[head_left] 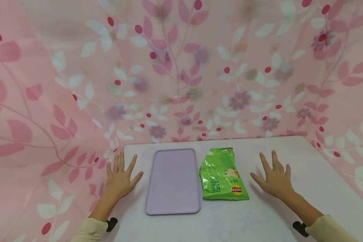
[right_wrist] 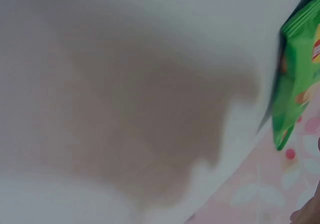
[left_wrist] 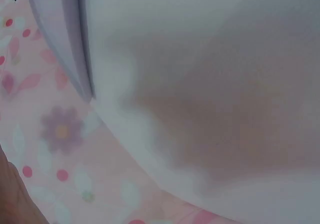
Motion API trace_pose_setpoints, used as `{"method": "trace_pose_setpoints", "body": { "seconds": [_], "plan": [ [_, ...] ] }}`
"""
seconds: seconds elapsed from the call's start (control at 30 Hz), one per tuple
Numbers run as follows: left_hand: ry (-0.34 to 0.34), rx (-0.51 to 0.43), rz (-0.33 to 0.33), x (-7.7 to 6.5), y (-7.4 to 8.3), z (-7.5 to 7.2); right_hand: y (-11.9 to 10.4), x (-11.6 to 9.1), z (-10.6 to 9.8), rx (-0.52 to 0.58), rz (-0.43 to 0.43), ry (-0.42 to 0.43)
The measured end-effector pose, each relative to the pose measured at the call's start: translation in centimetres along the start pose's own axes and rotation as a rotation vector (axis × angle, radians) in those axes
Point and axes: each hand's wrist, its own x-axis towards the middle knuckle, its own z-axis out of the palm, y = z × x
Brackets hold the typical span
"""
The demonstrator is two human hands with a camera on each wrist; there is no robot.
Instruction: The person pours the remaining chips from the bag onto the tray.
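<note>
A pale purple tray (head_left: 173,181) lies on the white table, with a few small crumbs or specks on it. Right beside its right edge is a green chip bag (head_left: 220,176), its printed logo upside down near the lower corner. My left hand (head_left: 119,179) is to the left of the tray with fingers spread, holding nothing. To the right of the bag, my right hand (head_left: 276,179) has its fingers spread too and is apart from it. Part of the tray (left_wrist: 55,14) shows in the left wrist view; the bag (right_wrist: 300,69) appears at the right wrist view's edge.
A pink curtain (head_left: 175,74) with leaves and flowers hangs behind the table and along both sides. The white table (head_left: 230,222) has its back edge just beyond the tray and bag. Each wrist bears a dark strap (head_left: 300,228).
</note>
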Motion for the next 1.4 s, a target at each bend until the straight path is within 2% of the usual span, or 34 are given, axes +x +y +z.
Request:
{"method": "trace_pose_setpoints", "body": {
  "seconds": [0.13,0.33,0.47,0.6,0.77,0.87,0.97,1.13,1.33,1.4],
  "plan": [
    [-0.002,-0.007,0.026,0.2,0.2,0.1,-1.2,0.1,0.4,0.022,0.008,-0.010],
    [-0.004,0.001,-0.011,0.6,-0.3,-0.6,-2.3,-0.1,1.3,0.042,0.011,-0.004],
    [-0.056,0.013,0.039,0.2,0.2,-0.2,-2.8,0.0,1.4,0.067,0.027,-0.011],
    [-0.088,0.016,0.086,-0.4,1.0,0.4,-3.7,0.1,1.7,0.101,0.034,-0.066],
    [-0.083,0.012,0.139,-0.9,2.0,0.6,-5.0,-0.3,2.6,0.204,0.042,-0.153],
    [-0.109,0.017,0.163,-1.1,2.6,0.7,-5.5,-0.5,3.0,0.260,0.064,-0.186],
    [-0.122,0.022,0.179,-1.2,3.0,0.8,-6.0,-0.6,2.9,0.295,0.098,-0.218],
    [-0.105,0.022,0.194,-1.8,3.1,1.5,-6.9,-0.3,3.1,0.327,0.162,-0.283],
    [-0.166,-0.014,0.205,-2.7,3.4,2.6,-7.6,0.0,3.7,0.348,0.227,-0.378],
    [-0.167,-0.024,0.206,-2.9,3.5,2.8,-7.6,0.0,3.9,0.346,0.238,-0.394]
  ]
}}
